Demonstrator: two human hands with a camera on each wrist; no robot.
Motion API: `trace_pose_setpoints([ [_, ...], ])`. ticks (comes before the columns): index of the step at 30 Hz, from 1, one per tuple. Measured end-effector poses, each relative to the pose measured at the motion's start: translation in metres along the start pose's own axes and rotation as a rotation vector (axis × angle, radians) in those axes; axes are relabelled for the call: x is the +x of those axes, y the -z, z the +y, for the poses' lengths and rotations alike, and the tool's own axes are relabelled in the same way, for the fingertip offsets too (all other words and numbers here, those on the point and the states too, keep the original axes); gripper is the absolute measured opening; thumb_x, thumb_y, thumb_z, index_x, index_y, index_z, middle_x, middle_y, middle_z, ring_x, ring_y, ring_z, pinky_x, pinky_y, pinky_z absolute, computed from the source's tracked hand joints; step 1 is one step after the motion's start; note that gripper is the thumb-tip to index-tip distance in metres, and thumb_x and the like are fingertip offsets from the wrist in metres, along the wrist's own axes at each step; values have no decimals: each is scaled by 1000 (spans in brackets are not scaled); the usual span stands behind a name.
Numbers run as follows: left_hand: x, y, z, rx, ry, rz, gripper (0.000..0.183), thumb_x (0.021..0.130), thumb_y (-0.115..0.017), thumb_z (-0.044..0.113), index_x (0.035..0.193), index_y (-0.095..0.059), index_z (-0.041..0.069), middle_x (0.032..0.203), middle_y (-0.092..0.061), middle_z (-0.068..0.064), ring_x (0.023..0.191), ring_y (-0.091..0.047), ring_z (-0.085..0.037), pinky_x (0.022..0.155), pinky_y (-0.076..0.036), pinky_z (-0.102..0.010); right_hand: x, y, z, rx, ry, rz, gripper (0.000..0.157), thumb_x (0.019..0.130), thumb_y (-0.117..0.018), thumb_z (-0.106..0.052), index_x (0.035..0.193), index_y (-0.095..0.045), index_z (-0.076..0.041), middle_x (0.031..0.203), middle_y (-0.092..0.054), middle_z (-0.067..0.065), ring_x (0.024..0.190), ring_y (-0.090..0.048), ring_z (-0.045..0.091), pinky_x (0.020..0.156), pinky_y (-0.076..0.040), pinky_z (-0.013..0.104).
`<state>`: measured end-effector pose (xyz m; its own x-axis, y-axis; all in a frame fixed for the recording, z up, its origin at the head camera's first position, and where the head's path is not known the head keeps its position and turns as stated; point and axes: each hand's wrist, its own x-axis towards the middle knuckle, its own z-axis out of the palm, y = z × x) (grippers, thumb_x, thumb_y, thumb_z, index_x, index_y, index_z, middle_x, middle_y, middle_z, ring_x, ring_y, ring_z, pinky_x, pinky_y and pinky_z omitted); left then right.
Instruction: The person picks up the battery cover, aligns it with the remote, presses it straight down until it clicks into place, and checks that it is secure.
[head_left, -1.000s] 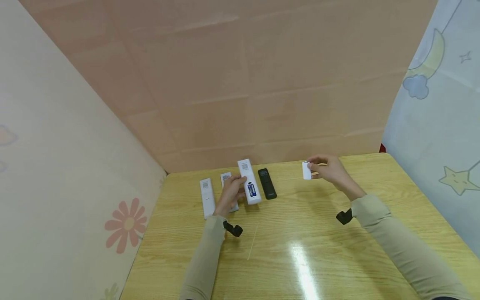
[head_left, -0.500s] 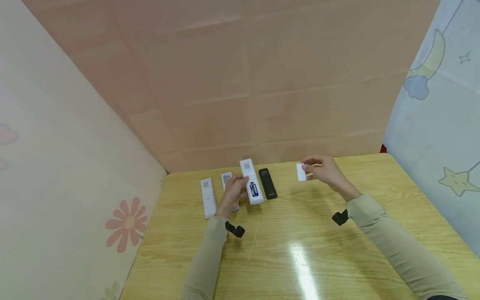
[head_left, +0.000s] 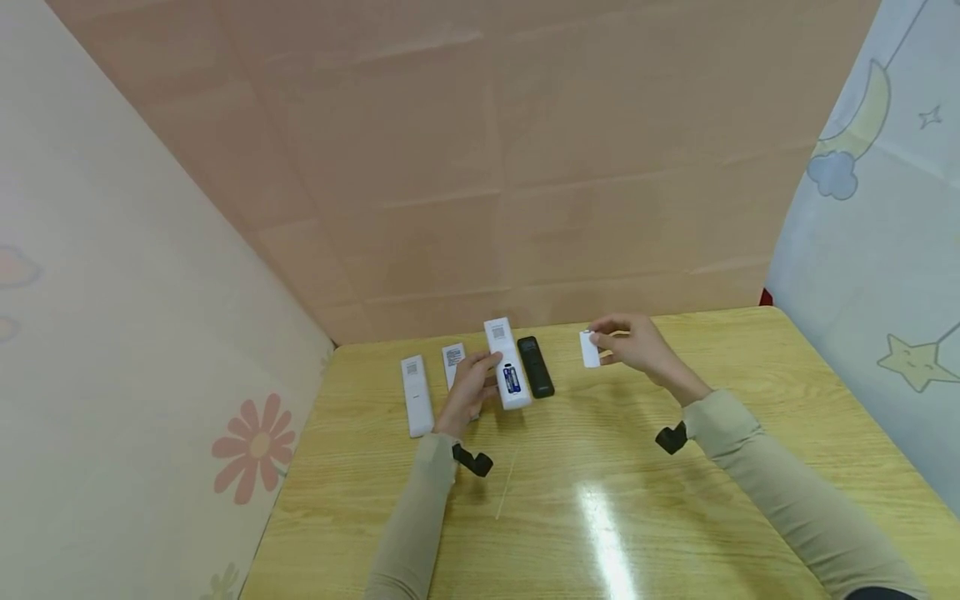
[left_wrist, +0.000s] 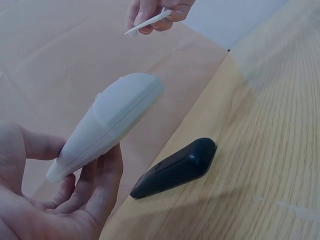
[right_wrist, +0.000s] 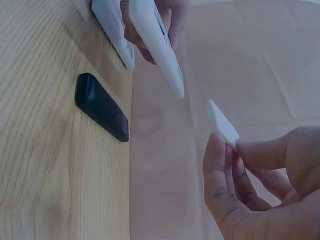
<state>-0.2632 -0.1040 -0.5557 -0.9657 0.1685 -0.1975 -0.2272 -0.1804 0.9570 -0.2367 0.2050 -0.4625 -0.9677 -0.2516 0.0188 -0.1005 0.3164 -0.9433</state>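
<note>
My left hand (head_left: 469,385) grips a white remote control (head_left: 498,337) above the table, its back facing up. Blue batteries (head_left: 512,379) show in its uncovered compartment. Thumb and fingers of my right hand (head_left: 633,343) pinch a small white battery cover (head_left: 588,349), held in the air to the right of that remote. In the right wrist view the cover (right_wrist: 223,125) is seen nearly edge-on, apart from the remote (right_wrist: 159,50). Seen from the left wrist, the remote (left_wrist: 110,117) lies between my thumb and fingers.
A black remote (head_left: 536,367) lies on the wooden table (head_left: 555,483) just right of the held one. To the left lie two more white remotes, one at the far left (head_left: 416,396) and another (head_left: 453,357) partly hidden by my left hand. A paper-covered wall (head_left: 600,208) rises behind.
My right hand has moved left with the battery cover, closer to the white remote. My left hand and its remote have shifted slightly right.
</note>
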Motion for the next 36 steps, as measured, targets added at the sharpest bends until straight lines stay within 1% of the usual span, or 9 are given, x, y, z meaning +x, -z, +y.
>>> trace_pose_setpoints([
  [4,-3,-1,0,-10,-15,-19,46,98,-65,38,130,-56,7,123,-62,-15,102,-69,-29,82,-58,-43,1,-4,-1,-8,4,-10,30,102,-60,-14,127,-61,3,128,-57,24,103,-64,38,81,-61,40],
  [10,-5,-8,3,-22,-15,-16,45,99,-65,35,130,-54,4,124,-61,-16,102,-68,-29,86,-57,-45,5,-10,-2,-13,2,-17,31,102,-61,-17,127,-61,1,128,-58,21,103,-65,36,85,-59,47],
  [16,-3,-11,5,-29,5,12,44,99,-65,31,131,-54,3,123,-62,-15,99,-69,-29,86,-57,-45,7,-15,-3,-4,14,-37,31,101,-62,-17,126,-61,2,128,-58,22,102,-65,36,83,-59,48],
  [18,-2,-11,5,-28,6,13,44,98,-65,31,131,-54,3,122,-63,-15,98,-70,-29,85,-57,-44,8,-17,-3,-3,17,-41,31,101,-62,-17,126,-61,2,128,-58,22,101,-66,36,83,-59,49],
  [21,-2,-12,5,-31,2,0,44,98,-65,31,130,-54,3,121,-63,-16,99,-70,-30,84,-58,-43,8,-19,-3,0,22,-48,33,102,-61,-16,128,-60,3,129,-57,23,101,-66,36,83,-60,47],
  [25,-6,-14,6,-18,-15,-26,43,99,-65,32,128,-54,3,121,-62,-16,102,-69,-30,86,-57,-47,9,-23,-4,4,15,-54,32,101,-61,-15,127,-61,3,128,-58,23,100,-66,35,81,-61,43],
  [30,-10,-19,7,-8,-30,-42,40,100,-63,32,128,-54,5,121,-62,-16,103,-69,-29,93,-53,-53,8,-27,-4,15,0,-47,30,101,-63,-16,124,-63,2,127,-58,22,100,-64,36,81,-61,44],
  [36,-11,-23,5,-23,-33,-46,42,99,-64,34,128,-53,5,121,-63,-16,102,-69,-29,94,-52,-54,8,-33,-4,39,16,-64,29,100,-63,-15,124,-62,2,127,-59,22,101,-66,36,83,-60,48],
])
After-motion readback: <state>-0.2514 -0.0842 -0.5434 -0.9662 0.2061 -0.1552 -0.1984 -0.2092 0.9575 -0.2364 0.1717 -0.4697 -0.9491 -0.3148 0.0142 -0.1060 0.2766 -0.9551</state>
